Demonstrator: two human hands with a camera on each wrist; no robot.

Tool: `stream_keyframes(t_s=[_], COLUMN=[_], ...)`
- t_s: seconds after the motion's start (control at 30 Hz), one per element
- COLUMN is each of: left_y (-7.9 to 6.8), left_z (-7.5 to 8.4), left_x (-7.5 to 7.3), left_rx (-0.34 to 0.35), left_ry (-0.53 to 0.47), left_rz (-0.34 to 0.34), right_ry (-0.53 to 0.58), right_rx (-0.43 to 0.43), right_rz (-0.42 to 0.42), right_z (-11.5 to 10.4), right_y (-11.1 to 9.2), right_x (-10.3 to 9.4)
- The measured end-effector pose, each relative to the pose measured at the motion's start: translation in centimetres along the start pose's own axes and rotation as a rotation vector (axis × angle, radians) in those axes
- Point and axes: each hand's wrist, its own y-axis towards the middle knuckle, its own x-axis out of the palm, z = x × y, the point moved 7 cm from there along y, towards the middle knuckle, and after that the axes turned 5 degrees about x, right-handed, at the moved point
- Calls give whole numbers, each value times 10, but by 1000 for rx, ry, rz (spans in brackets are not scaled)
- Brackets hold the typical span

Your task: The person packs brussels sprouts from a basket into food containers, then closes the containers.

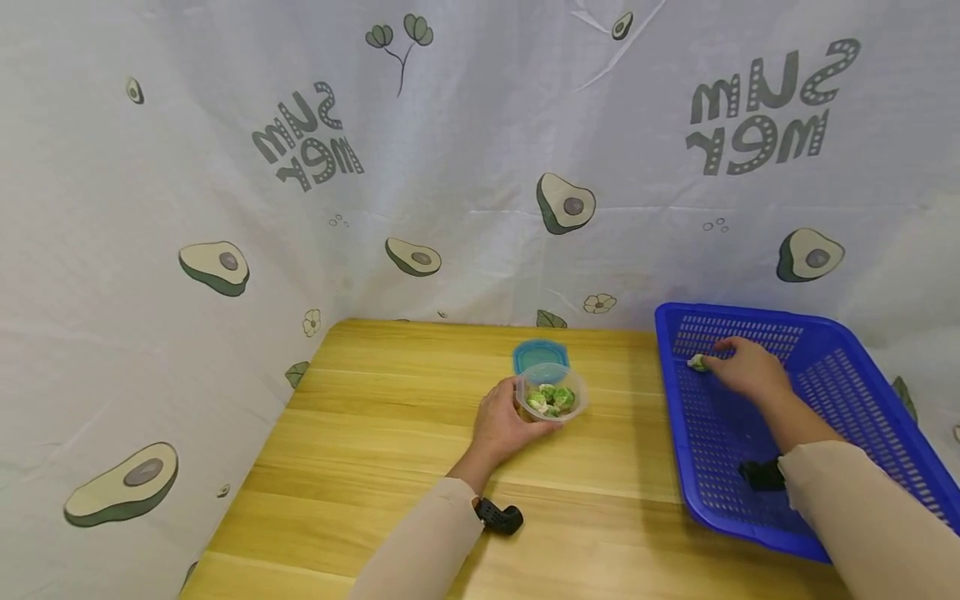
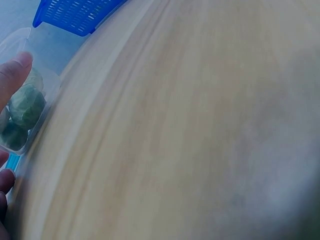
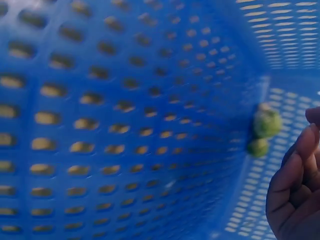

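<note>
At the left, over the wooden table (image 1: 390, 400), the left hand (image 1: 504, 423) has thumb and fingers clamped round the side of a clear container (image 1: 582, 400), the thumb along the near edge. A blue lid (image 1: 540, 353) lies on the table just behind it, partly overlapped in the head view; whether they touch I cannot tell. The container looks like thin, light plastic that would flex if squeezed hard, so a gentle hold on opposite sides below the rim suits it. Inside sit several small green sprouts (image 1: 564, 397), probably light and firm, with loose outer leaves that could tear. Farther right, the blue basket (image 1: 673, 408) seems fairly stiff, its walls pierced with slots. At its far left corner, as seen from the head, rest a larger sprout (image 3: 268, 123) and a smaller sprout (image 3: 258, 147), touching or nearly so; being round, they may roll under a sideways push, so a soft pinch across the widest part looks best. Rightmost, the right hand (image 1: 750, 367) reaches into the basket just beside them, fingers loosely bent and seemingly not closed on either one
</note>
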Motion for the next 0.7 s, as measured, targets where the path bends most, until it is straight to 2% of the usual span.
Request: stream_keyframes(t_s=[0.23,0.47,0.7], left_y=[0,0,1], left_z=[1,1,0], left_x=[0,0,0], left_rx=[11,13,16], left_ry=[12,21,26], left_rz=[-2,5,2], right_ry=[-29,76,144], right_rx=[-27,-69,-79], right_rz=[-24,-70,-47], right_z=[12,21,22], right_y=[13,21,23], right_x=[14,31,36])
